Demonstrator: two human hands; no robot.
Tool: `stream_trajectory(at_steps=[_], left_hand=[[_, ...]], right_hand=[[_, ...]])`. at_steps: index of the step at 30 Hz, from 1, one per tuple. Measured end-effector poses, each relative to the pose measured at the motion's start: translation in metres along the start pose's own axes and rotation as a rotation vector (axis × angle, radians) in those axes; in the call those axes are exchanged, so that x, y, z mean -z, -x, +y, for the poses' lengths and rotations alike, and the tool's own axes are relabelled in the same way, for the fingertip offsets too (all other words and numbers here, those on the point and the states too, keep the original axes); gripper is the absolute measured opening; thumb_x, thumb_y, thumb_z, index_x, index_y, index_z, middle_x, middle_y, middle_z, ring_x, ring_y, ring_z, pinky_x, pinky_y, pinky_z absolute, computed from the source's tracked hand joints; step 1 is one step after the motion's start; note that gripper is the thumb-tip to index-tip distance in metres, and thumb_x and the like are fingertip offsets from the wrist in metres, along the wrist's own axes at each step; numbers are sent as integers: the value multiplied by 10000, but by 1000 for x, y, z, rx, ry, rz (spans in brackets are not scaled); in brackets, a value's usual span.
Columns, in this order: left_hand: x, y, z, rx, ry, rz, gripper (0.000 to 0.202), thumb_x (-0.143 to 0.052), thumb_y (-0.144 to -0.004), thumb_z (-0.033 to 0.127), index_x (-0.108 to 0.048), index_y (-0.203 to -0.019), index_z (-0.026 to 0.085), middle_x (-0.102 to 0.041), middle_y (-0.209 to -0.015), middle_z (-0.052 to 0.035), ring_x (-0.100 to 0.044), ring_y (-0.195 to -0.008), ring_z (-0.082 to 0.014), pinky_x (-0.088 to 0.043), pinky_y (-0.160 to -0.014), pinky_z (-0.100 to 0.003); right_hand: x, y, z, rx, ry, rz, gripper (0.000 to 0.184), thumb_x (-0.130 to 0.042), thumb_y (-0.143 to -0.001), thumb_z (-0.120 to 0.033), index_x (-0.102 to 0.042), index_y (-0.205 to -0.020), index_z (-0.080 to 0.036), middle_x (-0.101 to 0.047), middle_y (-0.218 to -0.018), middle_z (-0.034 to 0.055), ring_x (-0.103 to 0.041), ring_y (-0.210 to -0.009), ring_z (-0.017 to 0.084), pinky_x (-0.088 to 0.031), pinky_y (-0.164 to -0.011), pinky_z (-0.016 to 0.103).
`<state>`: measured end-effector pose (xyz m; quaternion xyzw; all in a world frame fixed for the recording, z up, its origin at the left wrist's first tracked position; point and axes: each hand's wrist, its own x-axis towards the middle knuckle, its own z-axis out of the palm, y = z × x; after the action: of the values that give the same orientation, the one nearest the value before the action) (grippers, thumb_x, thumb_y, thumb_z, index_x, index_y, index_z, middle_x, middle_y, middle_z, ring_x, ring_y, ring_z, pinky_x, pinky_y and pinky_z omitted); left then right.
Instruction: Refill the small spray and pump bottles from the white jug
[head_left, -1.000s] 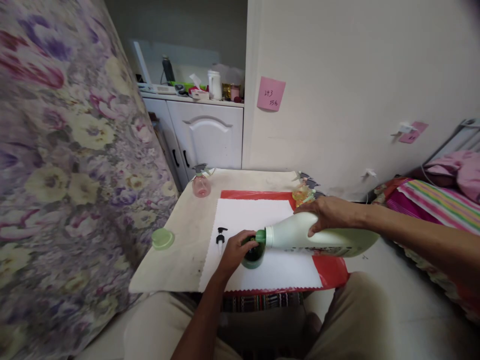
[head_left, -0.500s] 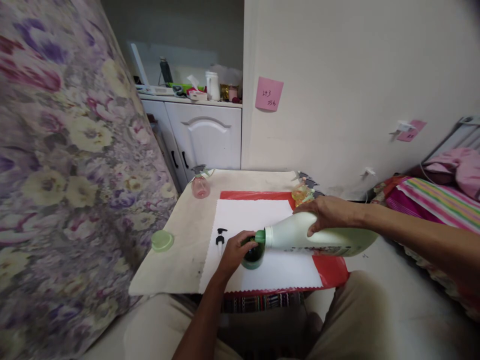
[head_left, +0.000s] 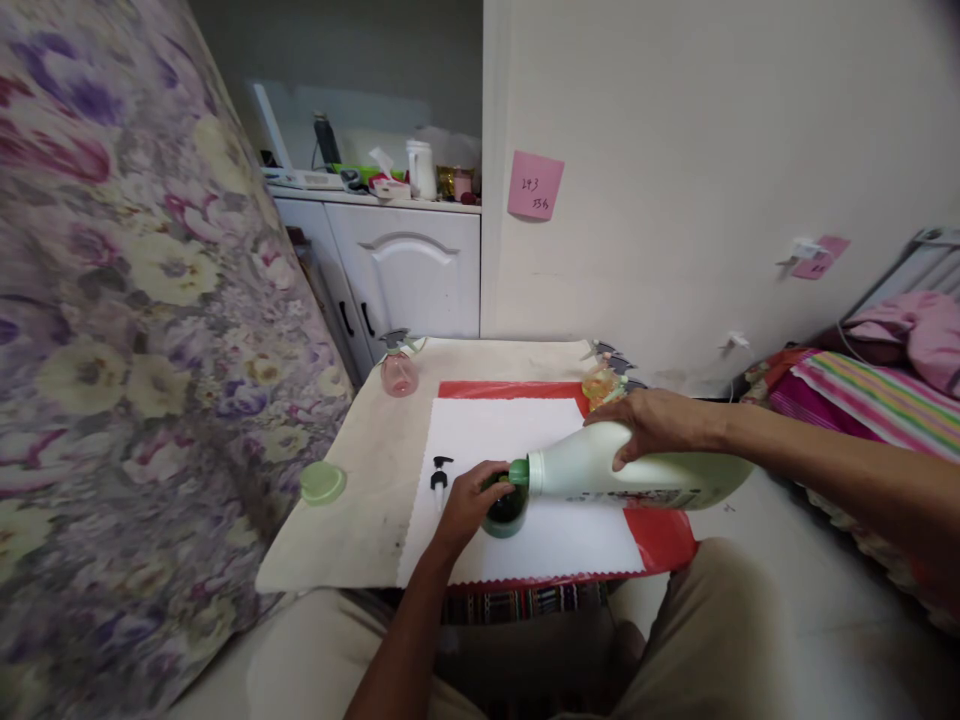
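A large pale green detergent bottle (head_left: pixel 577 465) lies tilted nearly level, with my right hand (head_left: pixel 649 425) closed round its upper side. Its green spout (head_left: pixel 519 472) points left, at the mouth of a dark green bottle (head_left: pixel 506 518) standing on the white sheet. My left hand (head_left: pixel 476 500) is wrapped about the top of that dark bottle, fingers at the spout. Whether liquid is flowing I cannot make out. Left of my left hand lies a black pump head (head_left: pixel 439 475) with a white tube. A light green cap (head_left: pixel 322 482) rests at the table's left.
The white sheet (head_left: pixel 480 430) lies over a red one (head_left: pixel 660 540) on the cream-covered table (head_left: pixel 360 530). A pink spray bottle (head_left: pixel 399 374) stands at the back left, yellow spray bottles (head_left: pixel 598 385) at the back right. A floral curtain (head_left: pixel 165 350) hangs close on the left.
The view has shifted very slightly. Both hands and the tilted detergent bottle hold the same position over the dark green bottle.
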<state>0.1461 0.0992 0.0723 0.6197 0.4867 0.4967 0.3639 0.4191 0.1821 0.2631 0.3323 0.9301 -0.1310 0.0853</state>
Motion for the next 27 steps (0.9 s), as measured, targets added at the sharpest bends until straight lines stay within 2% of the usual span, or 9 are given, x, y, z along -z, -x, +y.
stream_trajectory(at_steps=[27], left_hand=[[1,0,5,16,11,-10,229,-639,-767,232,-703,-987,223,-721,-1032,-47,-627,-1008,-228,-450,-915,-340]], right_hand=[[-2,-3,2,7,6,2,495,-720,-679,-460,-620,-1134,-294,-733,-1005,39,-667,-891,274,-470,-710,347]])
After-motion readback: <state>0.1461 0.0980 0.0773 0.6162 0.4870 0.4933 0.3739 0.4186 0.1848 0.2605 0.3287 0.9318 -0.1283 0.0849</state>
